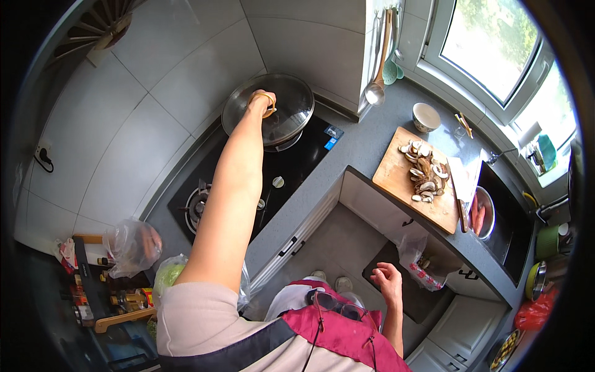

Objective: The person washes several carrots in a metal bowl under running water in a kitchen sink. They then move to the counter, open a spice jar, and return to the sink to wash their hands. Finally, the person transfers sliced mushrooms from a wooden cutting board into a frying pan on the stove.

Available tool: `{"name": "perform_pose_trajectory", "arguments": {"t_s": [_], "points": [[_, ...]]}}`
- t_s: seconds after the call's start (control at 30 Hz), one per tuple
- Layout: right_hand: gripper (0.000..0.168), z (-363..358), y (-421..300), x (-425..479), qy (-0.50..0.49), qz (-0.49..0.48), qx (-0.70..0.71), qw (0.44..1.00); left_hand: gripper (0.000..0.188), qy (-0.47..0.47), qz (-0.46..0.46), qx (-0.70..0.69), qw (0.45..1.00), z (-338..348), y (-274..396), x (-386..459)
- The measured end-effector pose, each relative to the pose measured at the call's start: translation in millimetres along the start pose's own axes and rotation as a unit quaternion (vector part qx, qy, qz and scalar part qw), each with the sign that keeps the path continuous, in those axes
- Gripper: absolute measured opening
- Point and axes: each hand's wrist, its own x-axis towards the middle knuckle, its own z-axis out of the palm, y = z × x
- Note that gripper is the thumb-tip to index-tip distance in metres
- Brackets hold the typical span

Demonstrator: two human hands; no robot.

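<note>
My left arm reaches across the gas hob [297, 167], and my left hand [263, 98] is closed over the top of a glass lid [293, 100]. The lid covers a wok on the far burner; its knob is hidden under my fingers. A bracelet circles that wrist. Hanging in front of the lower cabinets, my right hand [388, 279] is empty, its fingers loosely bent and apart. Sliced mushrooms [425, 172] lie heaped on a wooden cutting board [388, 167] on the right counter. Along the board's right edge rests a cleaver [458, 186] with a wooden handle.
A bowl [426, 117] stands behind the board. Right of it, a metal basin [485, 214] with carrots sits by the sink [511, 242]. Ladles [375, 93] hang on the wall. A bin bag [418, 260] hangs below the counter. Bagged vegetables [132, 246] and bottles [132, 300] are at left.
</note>
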Motion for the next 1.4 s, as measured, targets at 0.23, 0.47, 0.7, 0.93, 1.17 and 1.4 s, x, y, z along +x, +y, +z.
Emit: {"name": "perform_pose_trajectory", "arguments": {"t_s": [0.23, 0.47, 0.7, 0.93, 1.17, 1.4], "points": [[0.025, -7.1, -6.2, 10.4, -0.014, -0.018, -0.022, 1.000, 0.018, -0.034, 0.042, -0.052, 0.997, -5.9, -7.7, -7.7], [0.024, 0.1, -14.8, 13.3, -0.037, -0.037, -0.052, 0.997, 0.019, -0.031, 0.057, -0.175, 0.983, -21.1, -10.2, -23.2], [0.023, 8.2, -11.0, 6.3, -0.086, -0.033, -0.071, 0.993, 0.018, -0.059, -0.011, -0.415, 0.908, -42.0, -27.1, -33.9], [0.024, 9.9, -13.9, -0.3, -0.083, -0.051, -0.084, 0.992, 0.022, -0.240, -0.031, -0.662, 0.710, -69.1, -58.2, -41.0], [0.025, 24.9, -9.4, -12.2, -0.102, -0.060, -0.092, 0.989, 0.021, -0.387, 0.031, -0.764, 0.515, -88.7, -99.9, -65.0], [0.028, 44.8, 3.8, -25.7, -0.128, -0.086, -0.141, 0.978, 0.014, -0.462, 0.064, -0.819, 0.334, -76.4, -119.5, -103.3]]}}
